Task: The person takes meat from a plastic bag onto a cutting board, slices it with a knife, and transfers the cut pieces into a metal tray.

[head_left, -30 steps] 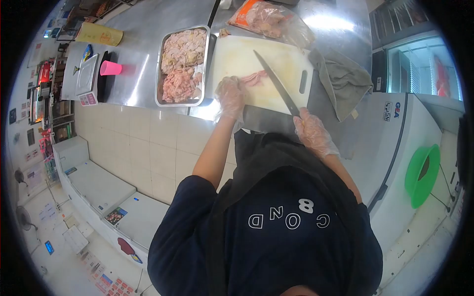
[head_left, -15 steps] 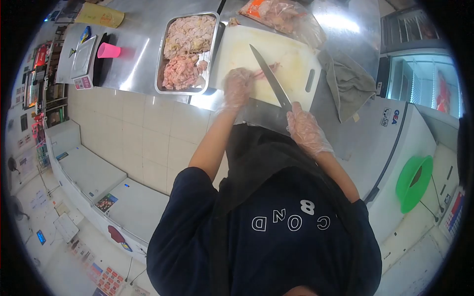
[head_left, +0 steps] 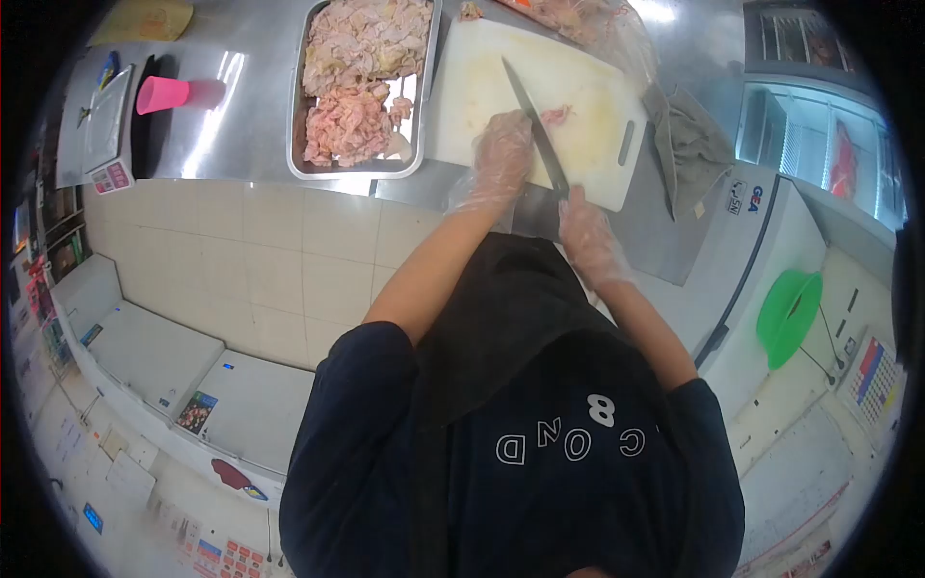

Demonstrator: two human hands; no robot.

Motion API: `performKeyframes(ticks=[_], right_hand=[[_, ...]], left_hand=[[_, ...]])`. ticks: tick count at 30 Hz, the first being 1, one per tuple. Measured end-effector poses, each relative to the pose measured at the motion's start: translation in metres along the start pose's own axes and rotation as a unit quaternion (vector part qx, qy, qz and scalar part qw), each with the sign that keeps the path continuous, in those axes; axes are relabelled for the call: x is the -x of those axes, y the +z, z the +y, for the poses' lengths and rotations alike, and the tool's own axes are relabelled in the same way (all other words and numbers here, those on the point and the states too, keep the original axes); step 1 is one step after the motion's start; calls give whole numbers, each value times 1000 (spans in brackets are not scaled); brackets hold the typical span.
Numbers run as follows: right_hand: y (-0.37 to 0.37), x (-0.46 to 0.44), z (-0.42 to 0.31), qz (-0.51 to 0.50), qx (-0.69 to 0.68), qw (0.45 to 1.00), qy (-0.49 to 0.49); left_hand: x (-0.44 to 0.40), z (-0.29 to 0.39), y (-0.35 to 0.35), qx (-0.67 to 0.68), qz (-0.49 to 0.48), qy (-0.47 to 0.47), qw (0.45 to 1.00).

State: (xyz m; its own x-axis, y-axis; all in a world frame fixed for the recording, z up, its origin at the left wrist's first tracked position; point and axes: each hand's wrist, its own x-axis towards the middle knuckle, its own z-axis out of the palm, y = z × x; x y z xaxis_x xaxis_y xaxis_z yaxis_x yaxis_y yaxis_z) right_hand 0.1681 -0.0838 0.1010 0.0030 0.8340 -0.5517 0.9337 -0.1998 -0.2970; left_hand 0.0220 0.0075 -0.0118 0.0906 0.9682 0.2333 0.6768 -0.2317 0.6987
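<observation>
In a clear plastic glove, my right hand [head_left: 588,236] grips the handle of a long knife [head_left: 531,108]. Its blade slants across the white cutting board [head_left: 482,67], the tip pointing up and left. My left hand [head_left: 504,152], also gloved, is closed with curled fingers on the board, close against the blade's left side; whatever lies under those fingers is hidden. Just right of the blade lies a small strip of raw pink meat [head_left: 556,117]. Left of the board, a metal tray [head_left: 414,159] holds pale raw meat pieces [head_left: 366,43] and a pinker heap [head_left: 347,123].
A plastic bag of meat [head_left: 588,24] lies behind the board, a grey cloth [head_left: 689,154] to its right. A pink cup [head_left: 162,94] and a scale [head_left: 111,120] stand at the left. A green basin [head_left: 788,318] is at the right by the white freezer [head_left: 761,241].
My view has shifted. My left hand has moved right along the board, up against the knife blade. The pink meat strip now shows only right of the blade.
</observation>
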Motion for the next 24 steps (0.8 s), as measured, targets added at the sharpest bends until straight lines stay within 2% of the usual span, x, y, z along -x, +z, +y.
performKeyframes(ticks=[3, 5, 8, 10, 12, 14, 16, 18, 19, 21, 22, 24], right_hand=[[0, -39, -19, 14, -21, 999, 22], [7, -67, -23, 95, -25, 995, -15], [2, -96, -33, 141, -42, 988, -53], [-4, -88, -39, 144, -35, 988, -50], [-6, -76, -40, 149, -30, 987, -51], [2, -44, -24, 31, -52, 998, 33], [13, -5, -9, 44, 5, 998, 36], [6, 20, 4, 37, -8, 999, 39], [4, 26, 5, 24, -28, 998, 41], [-2, 33, 2, 40, -24, 997, 55], [-6, 36, 0, 55, -17, 996, 67], [-13, 34, -1, 64, -7, 996, 64]], left_hand=[[1, -15, 20, 22, 12, -17, 1000], [2, -12, 8, 16, -17, -3, 1000], [-12, 5, -19, 5, -52, 30, 998], [-9, 1, -22, -3, -65, 42, 997], [-8, -10, -17, 4, -67, 115, 991], [-6, -14, -23, -5, -73, 116, 991], [-14, -10, -22, -5, -68, 123, 990], [-12, -17, -28, -19, -76, 26, 997], [-14, -16, -42, -20, -75, 28, 997], [-13, -11, -61, 100, -43, -82, 991], [-11, -11, -57, 101, -46, -79, 991], [-8, -15, -43, 97, 44, -4, 994]])
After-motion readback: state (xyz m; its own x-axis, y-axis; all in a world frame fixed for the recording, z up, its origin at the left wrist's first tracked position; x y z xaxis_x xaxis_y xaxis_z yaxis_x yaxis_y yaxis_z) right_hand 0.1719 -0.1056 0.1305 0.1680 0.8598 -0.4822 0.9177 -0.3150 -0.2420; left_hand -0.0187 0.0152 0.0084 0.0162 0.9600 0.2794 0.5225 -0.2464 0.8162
